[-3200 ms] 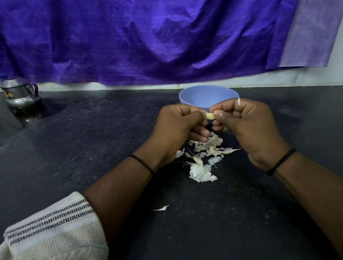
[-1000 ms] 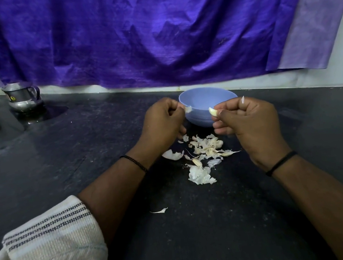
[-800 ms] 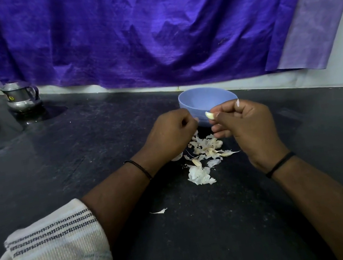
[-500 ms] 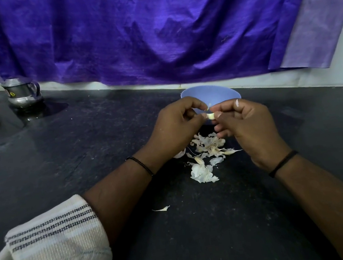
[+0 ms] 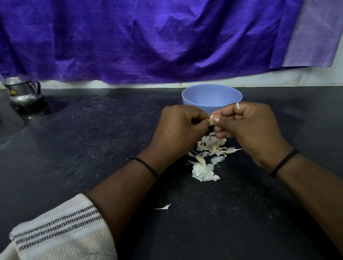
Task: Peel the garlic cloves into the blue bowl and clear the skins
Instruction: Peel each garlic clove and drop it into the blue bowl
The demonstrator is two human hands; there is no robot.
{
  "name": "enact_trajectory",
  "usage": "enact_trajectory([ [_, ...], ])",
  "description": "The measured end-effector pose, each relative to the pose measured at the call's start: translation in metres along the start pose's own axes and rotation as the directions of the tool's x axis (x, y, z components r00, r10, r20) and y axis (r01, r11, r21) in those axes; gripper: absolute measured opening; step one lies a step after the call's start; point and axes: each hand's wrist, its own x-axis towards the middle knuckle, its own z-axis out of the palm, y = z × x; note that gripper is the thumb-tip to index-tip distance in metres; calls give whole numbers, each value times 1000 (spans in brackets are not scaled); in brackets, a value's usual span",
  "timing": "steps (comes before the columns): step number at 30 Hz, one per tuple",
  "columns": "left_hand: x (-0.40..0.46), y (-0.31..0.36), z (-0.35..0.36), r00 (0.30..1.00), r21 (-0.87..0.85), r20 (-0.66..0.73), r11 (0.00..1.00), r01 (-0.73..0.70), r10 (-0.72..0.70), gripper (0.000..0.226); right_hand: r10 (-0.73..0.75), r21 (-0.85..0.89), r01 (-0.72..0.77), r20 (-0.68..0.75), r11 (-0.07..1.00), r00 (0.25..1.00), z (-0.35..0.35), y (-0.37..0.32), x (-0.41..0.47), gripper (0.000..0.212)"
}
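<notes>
Head view: the left hand (image 5: 179,128) and right hand (image 5: 249,125) meet fingertip to fingertip, both curled and pinching 1 clove (image 5: 211,120) between them. The bowl (image 5: 212,97) stands just behind the grip, near the counter's back edge. The skins (image 5: 208,155) lie heaped directly under and nearer than the grip, with 1 stray skin (image 5: 162,207) nearer still. Far left of the grip, a steel jug (image 5: 22,91) carries a yellow sticker reading 5. Bare counter (image 5: 100,135) spreads left and right of the hands.
</notes>
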Motion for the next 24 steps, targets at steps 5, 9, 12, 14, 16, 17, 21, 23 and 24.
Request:
enact_trajectory([
  [5,-2,1,6,998,-31,-21,998,57,-58,9,9,-5,-10,-21,1000,1000,1,1,-2,10],
  [9,-3,2,8,986,-128,-9,978,166,-169,8,10,-4,-11,-26,1000,1000,0,2,-1,9],
  [12,-2,1,10,962,-264,19,927,268,-273,8,18,19,-18,-14,1000,1000,0,2,0,9],
  [14,-1,1,10,943,-340,45,882,325,-330,8,25,25,-25,-7,999,1000,-1,2,1,10],
  [16,1,1,10,933,-369,70,860,354,-354,8,25,24,-25,2,999,1000,0,3,2,12],
  [17,1,2,10,931,-377,80,853,360,-357,7,25,28,-25,5,999,1000,0,3,2,12],
  [21,2,2,10,928,-404,80,839,364,-364,9,29,80,-29,2,996,1000,1,3,2,11],
  [23,2,2,10,928,-406,78,838,364,-365,11,30,110,-29,-5,994,1000,0,3,2,9],
  [24,2,2,10,927,-403,80,839,366,-366,11,28,118,-27,-9,993,1000,0,2,2,9],
])
